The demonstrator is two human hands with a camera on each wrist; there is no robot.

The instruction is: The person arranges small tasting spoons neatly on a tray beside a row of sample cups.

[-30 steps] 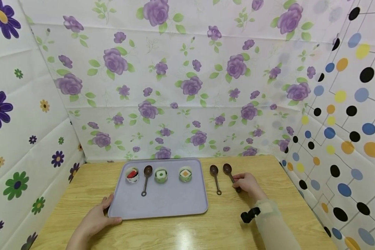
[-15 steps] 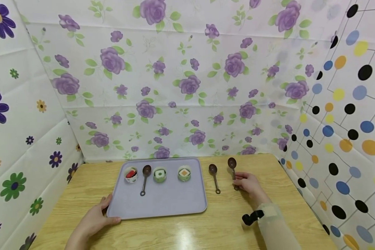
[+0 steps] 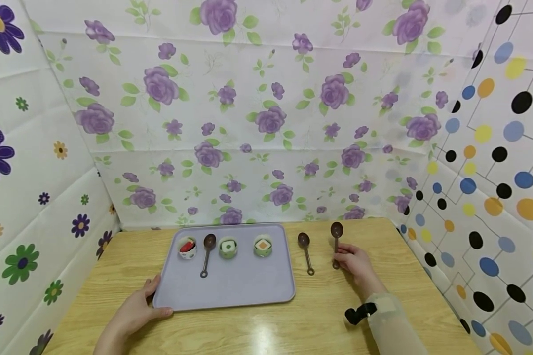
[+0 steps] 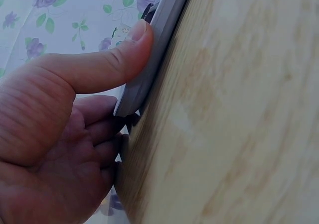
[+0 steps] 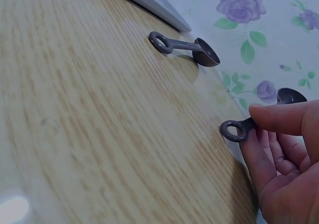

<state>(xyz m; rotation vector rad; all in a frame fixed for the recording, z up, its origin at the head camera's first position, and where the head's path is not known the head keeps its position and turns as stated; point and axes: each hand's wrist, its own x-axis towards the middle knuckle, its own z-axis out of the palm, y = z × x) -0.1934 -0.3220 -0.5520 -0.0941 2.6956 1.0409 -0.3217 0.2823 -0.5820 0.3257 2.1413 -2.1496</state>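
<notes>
Here the right hand (image 3: 354, 261) pinches a brown spoon (image 3: 336, 241) by its handle, thumb and fingers closed on the shaft just above the ring at its end. In the right wrist view the ring (image 5: 233, 131) sticks out past the fingertips (image 5: 271, 118) and hangs clear of the table (image 3: 320, 315), while the bowl shows beyond the hand against the flowered wall. From the head view the spoon points away from the person, bowl toward the back wall, near the table's right rear part.

A second spoon (image 3: 305, 252) lies flat on the table just to its left, between the held one and the tray (image 3: 231, 288), apart from both. Its ring faces the person.

The left hand (image 3: 135, 310) holds the tray's near left corner. The thumb (image 4: 107, 67) presses on top of the rim and the curled fingers tuck beneath the edge, so the rim is gripped between them.

On the lilac tray stand three small cups in a row along the far side: one with a red filling (image 3: 187, 247) at left, one with a white piece (image 3: 228, 247) in the middle, one with an orange piece (image 3: 263, 246) at right. A third spoon (image 3: 207, 254) lies between the left and middle cups, bowl away from the person, its ring toward the tray's centre.

A dark strap (image 3: 360, 312) sits on the right wrist, over a pale sleeve.
</notes>
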